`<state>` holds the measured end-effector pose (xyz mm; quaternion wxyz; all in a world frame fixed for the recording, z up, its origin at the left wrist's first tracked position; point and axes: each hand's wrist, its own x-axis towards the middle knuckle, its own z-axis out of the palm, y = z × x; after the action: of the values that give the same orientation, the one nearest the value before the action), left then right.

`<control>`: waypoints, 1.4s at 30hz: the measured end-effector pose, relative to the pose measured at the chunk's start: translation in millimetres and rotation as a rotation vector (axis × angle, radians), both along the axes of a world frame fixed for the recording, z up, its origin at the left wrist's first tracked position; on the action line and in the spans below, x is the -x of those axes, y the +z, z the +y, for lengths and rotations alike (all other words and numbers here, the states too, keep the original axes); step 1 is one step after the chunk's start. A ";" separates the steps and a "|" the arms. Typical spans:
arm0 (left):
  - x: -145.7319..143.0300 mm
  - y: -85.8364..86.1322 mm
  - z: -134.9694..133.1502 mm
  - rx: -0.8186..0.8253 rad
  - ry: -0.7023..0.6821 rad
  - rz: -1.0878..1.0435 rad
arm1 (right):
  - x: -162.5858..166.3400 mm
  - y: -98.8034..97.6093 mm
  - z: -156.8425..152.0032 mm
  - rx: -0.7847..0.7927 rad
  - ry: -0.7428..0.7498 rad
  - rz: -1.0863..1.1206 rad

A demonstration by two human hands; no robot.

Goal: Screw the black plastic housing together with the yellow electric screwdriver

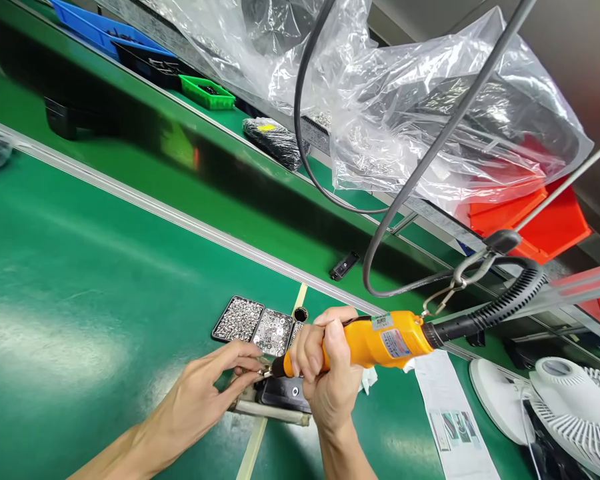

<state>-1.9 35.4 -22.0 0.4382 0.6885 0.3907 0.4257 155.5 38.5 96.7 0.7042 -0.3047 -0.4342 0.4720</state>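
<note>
My right hand (333,373) is wrapped around an orange electric screwdriver (375,340), which points left and hangs from a metal hook. My left hand (213,377) has thumb and fingers pinched at the screwdriver's bit; whatever is between them is too small to make out. Beneath the bit lies a black rectangular part (286,393) with a small round mark, seated on a pale fixture (275,413). Just beyond the hands are a tray of small metal screws (239,319) and a tray of washer-like pieces (274,331), with a third tray partly hidden by my right hand.
A similar black part (345,265) lies on the green strip behind the metal rail (180,215). A white fan (570,407) and a paper sheet (453,413) are at right. Clear plastic bags (460,113), a looping grey cable (430,167) and red bins (550,220) fill the upper right.
</note>
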 end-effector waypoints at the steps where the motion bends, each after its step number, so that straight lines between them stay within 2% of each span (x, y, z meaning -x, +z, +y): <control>1: -0.7 -0.1 -0.7 -0.009 -0.011 -0.001 | -0.2 -0.7 -0.5 0.000 0.003 -0.005; 9: -10.6 -0.8 -5.8 -0.119 -0.039 -0.018 | -1.0 -8.8 -2.4 0.004 -0.003 -0.054; 17: -15.2 -3.2 5.0 0.082 -0.209 -0.090 | -9.1 -8.7 3.2 0.084 0.002 -0.067; 25: -23.6 4.2 23.0 0.015 -0.248 -0.075 | -17.1 -8.8 10.6 0.094 -0.042 -0.079; 27: -24.9 4.0 25.1 -0.029 -0.234 -0.064 | -20.5 -8.6 14.2 0.086 -0.068 -0.099; 31: -22.0 -5.0 23.7 -0.129 -0.117 0.001 | -33.2 -11.4 31.0 0.056 -0.172 -0.146; 33: -19.4 -11.8 20.7 -0.149 -0.099 0.038 | -41.3 -16.7 45.4 0.046 -0.248 -0.169; 36: -18.2 -21.4 13.9 -0.186 -0.143 0.073 | -51.4 -30.4 70.1 0.038 -0.335 -0.187; 42: -23.6 -32.6 -1.2 -0.213 -0.173 0.110 | -55.7 -66.2 103.5 0.082 -0.378 -0.204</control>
<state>21.7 34.2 -54.6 0.3757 0.7844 0.3061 0.3872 211.2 142.0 30.5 0.7196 -0.4554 -0.4185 0.3157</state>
